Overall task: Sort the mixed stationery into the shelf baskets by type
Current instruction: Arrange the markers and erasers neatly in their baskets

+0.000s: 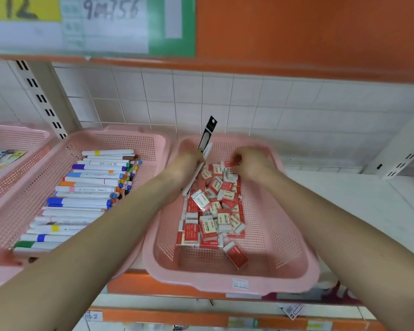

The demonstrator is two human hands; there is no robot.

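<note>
boxy erasers (213,206) fill perforated pink plastic basket (230,280).

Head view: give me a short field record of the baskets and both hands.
marker basket: pink, holds rows of markers
eraser basket: pink, holds a loose pile of erasers
left hand: grips a slim black-and-white pack above the eraser basket
right hand: pinches one eraser at the pile's far end
</note>
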